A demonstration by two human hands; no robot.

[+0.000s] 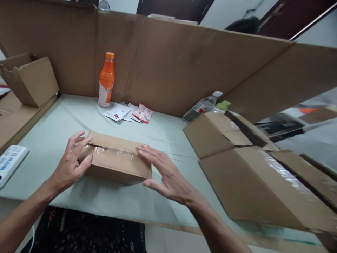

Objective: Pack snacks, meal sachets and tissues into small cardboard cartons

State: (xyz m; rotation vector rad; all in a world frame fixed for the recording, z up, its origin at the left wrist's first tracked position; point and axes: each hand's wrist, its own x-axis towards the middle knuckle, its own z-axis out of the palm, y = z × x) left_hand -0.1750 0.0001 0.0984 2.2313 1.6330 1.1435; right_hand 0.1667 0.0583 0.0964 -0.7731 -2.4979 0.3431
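– On the desk (52,123), close to its front edge, what lies between the two hands?

– One small cardboard box (116,160), flat and shut, with a strip of clear tape along the seam of its top. It sits a little askew to the desk's edge.

– How does the left hand (71,163) stand?

– It is at the box's left end. Its fingers (79,138) are spread wide and reach over the top corner, and the thumb lies against the near side. It touches the box but is not closed around it.

– And the right hand (164,175)?

– Open and nearly flat, fingers stretched out side by side. The fingertips reach the top of the box near the tape, and the palm hangs off the right end. Whether the tips press on the cardboard I cannot tell. It holds nothing.

– What stands behind the box?

– An orange bottle (106,80) with an orange cap, upright against a tall cardboard wall (171,59). Just beside it lie a few small packets (129,113), white and red.

– What is on the right side?

– Large flattened cartons (237,175), overlapping, one with shiny tape. Past them a clear bottle (202,105) lies on its side by the wall.

– And on the left side?

– An open carton (31,80), tilted, rests on more cardboard, and a white device (9,163) lies at the desk's left edge, well apart from the box.
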